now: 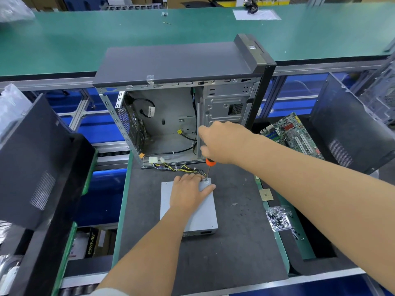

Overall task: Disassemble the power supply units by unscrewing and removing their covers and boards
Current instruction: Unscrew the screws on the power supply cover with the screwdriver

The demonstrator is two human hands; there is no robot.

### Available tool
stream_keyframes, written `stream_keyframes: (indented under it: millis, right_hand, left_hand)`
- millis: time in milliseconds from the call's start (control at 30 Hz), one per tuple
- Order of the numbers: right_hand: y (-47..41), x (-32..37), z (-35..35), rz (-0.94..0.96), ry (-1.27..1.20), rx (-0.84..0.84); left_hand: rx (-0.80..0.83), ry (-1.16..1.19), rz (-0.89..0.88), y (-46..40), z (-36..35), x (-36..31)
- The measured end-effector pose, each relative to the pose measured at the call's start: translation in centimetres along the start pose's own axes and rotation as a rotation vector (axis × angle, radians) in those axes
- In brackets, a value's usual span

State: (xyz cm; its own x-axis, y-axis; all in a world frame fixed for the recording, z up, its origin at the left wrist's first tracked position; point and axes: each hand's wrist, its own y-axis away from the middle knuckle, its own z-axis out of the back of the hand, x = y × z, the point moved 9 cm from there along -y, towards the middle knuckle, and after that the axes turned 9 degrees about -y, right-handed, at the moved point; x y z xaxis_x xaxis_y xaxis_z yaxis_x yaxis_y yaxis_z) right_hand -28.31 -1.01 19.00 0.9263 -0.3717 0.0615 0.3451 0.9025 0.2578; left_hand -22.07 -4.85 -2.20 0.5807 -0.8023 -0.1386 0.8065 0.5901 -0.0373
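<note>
Workshop bench: a dark grey foam mat (235, 242) on a green-edged tray, with a long green-topped table (106, 39) running across behind it.

On the mat, near its middle, lies a flat rectangular light-grey metal power supply unit (198, 214). Plain top cover, no label visible; a dark slot shows on its near end face. Its long axis runs away from the viewer, the near end towards the camera, the far end towards the open case. From the far end a bundle of yellow, black and white wires (181, 168) trails left to white plug connectors lying at the case's lower edge.

Left hand (188, 194) rests flat on the unit's far half, fingers straight and spread, thumb out to the right, pressing it down.

Right hand (222, 144) is curled round an orange-handled screwdriver (209, 168), held nearly upright, its tip set on the unit's far right corner.

Directly behind stands an open dark-grey tower computer case (175, 65), its bare metal interior facing the camera with loose black cables inside. To the right, a green motherboard (292, 135) and a clear plastic tub of screws (279, 218). Dark side panels (38, 167) lean at left.
</note>
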Motion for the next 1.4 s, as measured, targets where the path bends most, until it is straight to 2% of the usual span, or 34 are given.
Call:
stream_keyframes:
  millis: [100, 267, 367, 467, 667, 767, 900, 967, 1067, 1133, 1233, 1300, 1400]
  right_hand:
    - [0.1, -0.1, -0.6, 0.047, -0.174, 0.048]
    - [0.0, -1.3, -0.4, -0.109, 0.071, 0.017]
    - [0.1, -0.7, -0.2, 0.009, -0.005, -0.025]
    - [0.1, -0.6, -0.7, 0.055, -0.136, 0.031]
    - [0.0, -0.7, -1.0, -0.009, 0.000, 0.039]
    - [0.1, -0.8, -0.6, -0.032, 0.058, -0.015]
    - [0.0, -0.3, -0.6, 0.051, -0.130, 0.008]
    - [0.0, -0.5, -0.9, 0.020, -0.185, 0.033]
    - [0.0, -1.5, -0.9, -0.101, -0.038, 0.042]
    - [0.0, -1.4, -0.7, -0.076, 0.038, 0.016]
    - [-0.1, -1.1, -0.8, 0.029, -0.108, 0.017]
    - [0.0, -1.5, -1.1, 0.009, -0.169, 0.063]
    - [-0.1, -1.6, -1.4, -0.012, 0.083, 0.043]
  left_hand:
    - [0.009, 0.003, 0.004, 0.0, -0.1, 0.0]
    - [-0.003, 0.010, 0.010, 0.0, 0.0, 0.0]
    - [0.004, 0.007, 0.005, 0.0, -0.1, 0.0]
    - [0.009, 0.009, 0.006, -0.1, -0.1, 0.0]
    - [-0.016, 0.017, 0.014, 0.0, 0.0, 0.0]
    - [-0.007, 0.010, 0.010, 0.0, 0.0, 0.0]
    - [-0.002, 0.018, 0.011, 0.0, -0.1, 0.1]
    - [-0.008, 0.020, 0.010, 0.0, 0.0, 0.0]
    - [-0.011, 0.015, 0.012, 0.0, 0.0, 0.0]
    - [-0.009, 0.011, 0.012, 0.0, 0.1, 0.0]
    - [0.004, 0.013, 0.006, -0.1, 0.0, 0.0]
    - [0.009, 0.013, 0.004, 0.0, -0.1, 0.0]
    - [-0.006, 0.023, 0.008, 0.1, 0.1, 0.0]
